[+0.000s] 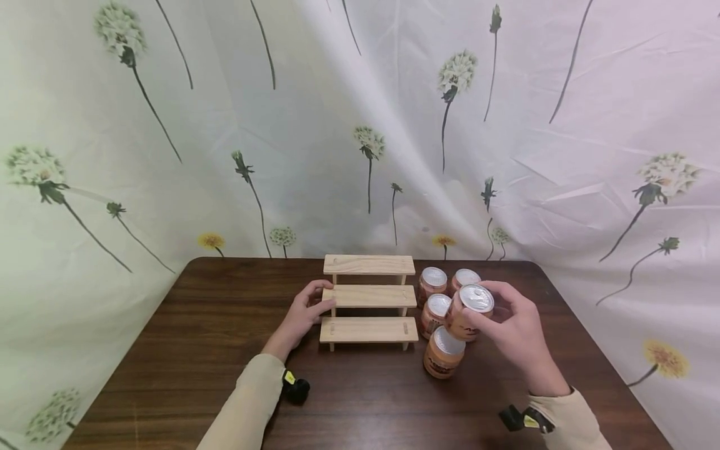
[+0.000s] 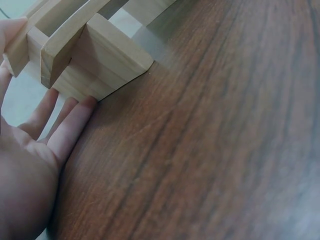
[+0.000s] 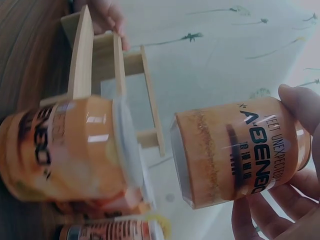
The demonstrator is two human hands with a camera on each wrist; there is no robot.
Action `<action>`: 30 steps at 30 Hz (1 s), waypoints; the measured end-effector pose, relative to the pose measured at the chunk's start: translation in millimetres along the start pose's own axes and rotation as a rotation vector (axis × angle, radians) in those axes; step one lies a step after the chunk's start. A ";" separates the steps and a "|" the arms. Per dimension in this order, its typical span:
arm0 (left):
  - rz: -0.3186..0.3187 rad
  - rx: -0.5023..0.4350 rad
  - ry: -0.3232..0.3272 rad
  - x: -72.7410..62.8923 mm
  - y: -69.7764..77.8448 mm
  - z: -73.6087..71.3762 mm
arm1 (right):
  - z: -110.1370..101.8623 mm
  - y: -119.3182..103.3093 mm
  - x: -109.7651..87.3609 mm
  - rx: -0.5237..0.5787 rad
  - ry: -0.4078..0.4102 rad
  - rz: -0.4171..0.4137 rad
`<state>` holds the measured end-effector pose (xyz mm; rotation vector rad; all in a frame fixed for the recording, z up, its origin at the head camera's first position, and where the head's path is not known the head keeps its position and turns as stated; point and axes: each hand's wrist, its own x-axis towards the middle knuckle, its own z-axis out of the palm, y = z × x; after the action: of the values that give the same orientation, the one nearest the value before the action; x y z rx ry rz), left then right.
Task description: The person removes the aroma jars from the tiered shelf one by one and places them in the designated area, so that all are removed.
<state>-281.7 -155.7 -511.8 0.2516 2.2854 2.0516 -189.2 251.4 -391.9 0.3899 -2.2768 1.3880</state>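
Observation:
A three-step wooden rack (image 1: 368,296) stands on the table. My left hand (image 1: 300,315) holds it by the left end of the middle step, thumb in front and fingers behind; in the left wrist view, lower fingers (image 2: 75,125) reach the side panel. Orange-labelled, silver-lidded pull-tab can (image 3: 240,150) is gripped in my right hand (image 1: 514,322), thumb on one side and fingers on the other. It is raised over the group of cans right of the rack. The nearest standing can (image 1: 444,355) is just below and left of it.
More orange cans stand behind, among them one (image 1: 433,315) beside the rack and one (image 1: 432,284) near the back. The dark wood table (image 1: 236,312) ends at a curtain (image 1: 315,175) printed with dandelions.

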 end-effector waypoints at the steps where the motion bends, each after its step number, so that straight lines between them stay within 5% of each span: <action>1: 0.000 0.001 0.001 -0.1 0.2 0.0 | -1.9 1.1 -0.7 -0.001 0.006 0.006; 30: 0.000 -0.009 -0.005 -0.8 1.8 -0.5 | -27.0 30.6 -20.4 -0.096 0.049 0.077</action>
<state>-280.8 -156.2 -510.0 0.2556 2.2722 2.0583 -179.5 289.6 -414.9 0.2371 -2.3301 1.3036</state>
